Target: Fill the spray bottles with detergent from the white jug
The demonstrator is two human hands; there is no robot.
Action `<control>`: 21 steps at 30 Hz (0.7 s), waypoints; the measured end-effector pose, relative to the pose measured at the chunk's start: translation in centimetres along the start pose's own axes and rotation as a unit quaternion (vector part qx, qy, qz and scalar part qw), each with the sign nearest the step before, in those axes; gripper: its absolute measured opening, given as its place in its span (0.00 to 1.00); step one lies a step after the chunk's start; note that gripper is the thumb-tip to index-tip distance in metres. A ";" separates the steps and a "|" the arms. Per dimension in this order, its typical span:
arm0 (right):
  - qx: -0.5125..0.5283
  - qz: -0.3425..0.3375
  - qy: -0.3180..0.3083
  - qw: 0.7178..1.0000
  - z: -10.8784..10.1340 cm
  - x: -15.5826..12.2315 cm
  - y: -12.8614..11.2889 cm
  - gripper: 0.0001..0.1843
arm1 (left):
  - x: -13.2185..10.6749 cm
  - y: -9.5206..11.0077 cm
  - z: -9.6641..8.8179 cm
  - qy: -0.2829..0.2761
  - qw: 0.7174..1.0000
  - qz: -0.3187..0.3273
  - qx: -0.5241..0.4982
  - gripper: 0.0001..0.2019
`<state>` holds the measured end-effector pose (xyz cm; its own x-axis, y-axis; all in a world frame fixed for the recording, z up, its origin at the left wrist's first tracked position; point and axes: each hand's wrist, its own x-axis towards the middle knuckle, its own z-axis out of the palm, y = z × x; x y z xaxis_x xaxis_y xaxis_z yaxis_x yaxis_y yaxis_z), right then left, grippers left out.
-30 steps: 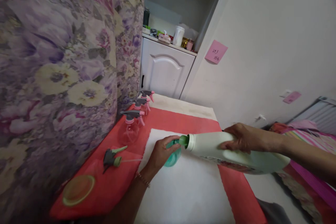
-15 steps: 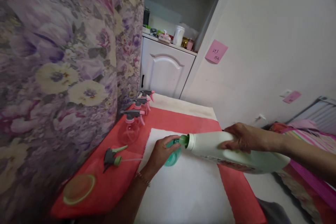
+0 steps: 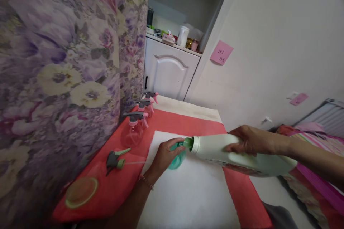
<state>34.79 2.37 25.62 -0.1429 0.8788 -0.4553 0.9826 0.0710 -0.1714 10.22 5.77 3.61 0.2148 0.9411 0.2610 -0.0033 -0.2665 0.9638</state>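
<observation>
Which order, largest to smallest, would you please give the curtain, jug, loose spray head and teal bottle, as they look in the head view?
1. Curtain
2. Jug
Unsure: loose spray head and teal bottle; they look close in size, and the left hand partly hides the bottle.

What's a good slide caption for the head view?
Left hand holding the green bottle, right hand the tilted jug, its spout at the bottle's top; spray head lying nearby.
</observation>
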 end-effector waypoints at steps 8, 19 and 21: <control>0.000 0.001 -0.002 1.000 0.0 0.0 -0.2 0.26 | 0.1 -0.1 0.1 0.001 1.000 -0.002 -0.013 0.13; 0.001 -0.010 -0.001 1.000 -0.1 -0.1 0.1 0.27 | 0.0 0.0 0.0 0.004 1.000 -0.005 -0.009 0.14; 0.003 -0.007 -0.003 1.000 -0.1 -0.1 0.0 0.27 | 0.0 0.1 0.0 0.005 1.000 -0.005 -0.008 0.14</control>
<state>34.81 2.30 25.74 -0.1575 0.8753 -0.4572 0.9799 0.0809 -0.1825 10.25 5.75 3.67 0.2044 0.9457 0.2526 -0.0167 -0.2546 0.9669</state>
